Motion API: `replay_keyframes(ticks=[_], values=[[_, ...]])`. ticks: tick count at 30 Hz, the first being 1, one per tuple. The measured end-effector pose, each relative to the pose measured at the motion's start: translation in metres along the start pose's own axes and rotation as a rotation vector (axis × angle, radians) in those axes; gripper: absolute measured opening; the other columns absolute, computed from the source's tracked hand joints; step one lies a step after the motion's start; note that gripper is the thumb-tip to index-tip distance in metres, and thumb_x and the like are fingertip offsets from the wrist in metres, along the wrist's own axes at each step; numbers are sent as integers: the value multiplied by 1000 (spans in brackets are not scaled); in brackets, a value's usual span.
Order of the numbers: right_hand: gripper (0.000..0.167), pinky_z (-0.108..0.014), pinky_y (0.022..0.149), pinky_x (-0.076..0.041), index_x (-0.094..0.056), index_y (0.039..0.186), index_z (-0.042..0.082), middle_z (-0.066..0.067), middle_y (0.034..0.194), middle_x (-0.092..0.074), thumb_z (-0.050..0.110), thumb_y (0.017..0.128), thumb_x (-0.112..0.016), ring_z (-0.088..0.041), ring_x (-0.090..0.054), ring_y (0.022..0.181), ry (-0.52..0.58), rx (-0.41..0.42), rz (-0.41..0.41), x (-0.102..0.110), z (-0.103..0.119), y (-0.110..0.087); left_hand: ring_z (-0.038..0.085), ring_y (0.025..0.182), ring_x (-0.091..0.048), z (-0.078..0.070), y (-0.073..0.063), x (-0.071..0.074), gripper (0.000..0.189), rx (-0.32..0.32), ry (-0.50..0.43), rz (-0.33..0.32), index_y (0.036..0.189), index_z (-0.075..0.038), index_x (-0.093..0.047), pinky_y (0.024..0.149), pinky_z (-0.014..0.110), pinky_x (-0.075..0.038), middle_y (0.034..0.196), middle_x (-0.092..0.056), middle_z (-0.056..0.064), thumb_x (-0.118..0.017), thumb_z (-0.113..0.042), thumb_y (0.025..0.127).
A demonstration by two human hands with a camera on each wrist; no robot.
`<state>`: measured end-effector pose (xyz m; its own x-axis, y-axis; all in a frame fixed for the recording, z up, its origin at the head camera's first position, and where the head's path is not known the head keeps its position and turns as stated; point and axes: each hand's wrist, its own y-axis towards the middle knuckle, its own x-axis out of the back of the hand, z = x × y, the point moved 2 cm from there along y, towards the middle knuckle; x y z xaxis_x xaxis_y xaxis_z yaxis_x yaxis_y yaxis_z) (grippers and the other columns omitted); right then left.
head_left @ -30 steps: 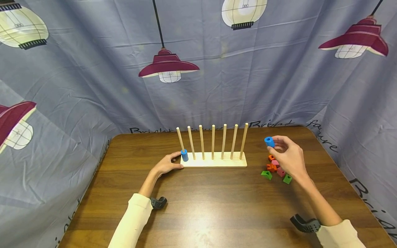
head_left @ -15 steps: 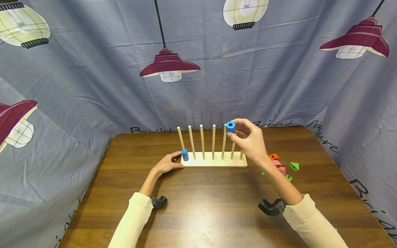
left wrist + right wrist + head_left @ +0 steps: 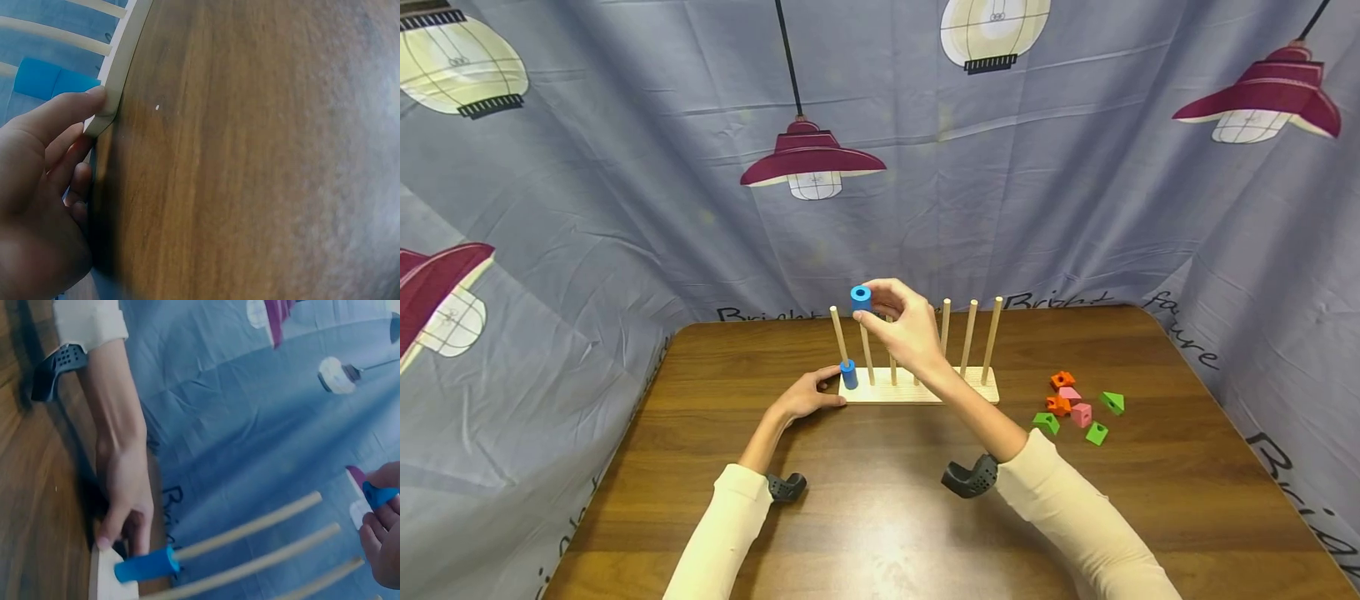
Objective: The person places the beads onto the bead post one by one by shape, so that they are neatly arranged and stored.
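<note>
A wooden peg board (image 3: 880,395) with a row of upright pegs stands on the table. My left hand (image 3: 803,395) grips its left end between thumb and fingers, with the thumb on the board's edge in the left wrist view. Blue cylinder beads (image 3: 849,377) sit at the foot of the leftmost peg; a seam across them shows in the left wrist view (image 3: 55,81). High over the board, my right hand (image 3: 906,329) pinches another blue cylinder bead (image 3: 861,300) by its side, hole facing up. It overlaps the top of the second peg (image 3: 867,346) in the head view.
To the board's right lie several loose beads: orange ones (image 3: 1062,381), pink ones (image 3: 1082,415) and green triangular ones (image 3: 1112,403). A grey-blue curtain (image 3: 880,233) hangs behind the wooden table (image 3: 880,500). My right forearm crosses in front of the middle pegs.
My right hand has carried the blue cylinder bead leftward from above the loose beads to over the left part of the peg board. The left hand has stayed at the board's end.
</note>
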<state>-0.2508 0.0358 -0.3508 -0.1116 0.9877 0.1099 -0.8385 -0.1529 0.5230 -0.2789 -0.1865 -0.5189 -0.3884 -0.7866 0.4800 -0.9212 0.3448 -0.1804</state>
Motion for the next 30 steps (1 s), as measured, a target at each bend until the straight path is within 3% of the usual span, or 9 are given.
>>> replay_keyframes(ticks=[5,8,12,15,23,30], values=[[32,-34,98,-47,-65,117,2,-11,117,-68,4,87,-77,-24,-63,114,-86,34,-2,-22,-5,8,44,133,-37,2,2,1,72,21,-1,-10,150,-3,-43,109,57,-30,153,-37,23,-77,-16,88],[32,-31,83,-48,-65,118,4,-9,115,-69,8,88,-77,-23,-65,100,-156,43,-13,-33,-9,11,44,135,-35,2,3,1,72,30,-7,-8,151,-4,-43,109,58,-29,154,-37,23,-77,-17,88],[32,-33,78,-47,-65,118,4,-10,114,-69,9,89,-76,-25,-64,97,-203,23,-27,-44,-16,15,46,136,-33,1,2,1,72,34,-20,6,151,-5,-42,110,59,-28,154,-35,24,-76,-18,89],[32,-35,93,-47,-65,118,4,-11,116,-69,10,89,-76,-25,-63,111,-226,-11,-30,-49,-22,16,47,135,-33,0,1,0,73,35,-22,11,152,-4,-41,109,61,-28,154,-34,25,-75,-19,89],[32,-43,93,-47,-64,116,0,-12,110,-67,8,87,-76,-28,-60,105,-125,-61,-59,-52,-32,14,45,135,-36,1,1,-1,72,33,-6,-6,151,-4,-43,109,59,-29,152,-38,25,-76,-19,88],[32,-35,93,-49,-64,114,1,-10,105,-68,6,86,-77,-24,-62,99,-36,-168,-65,-53,-43,7,44,133,-38,1,1,0,72,26,-3,-7,150,-4,-44,108,58,-30,151,-40,24,-77,-18,88]])
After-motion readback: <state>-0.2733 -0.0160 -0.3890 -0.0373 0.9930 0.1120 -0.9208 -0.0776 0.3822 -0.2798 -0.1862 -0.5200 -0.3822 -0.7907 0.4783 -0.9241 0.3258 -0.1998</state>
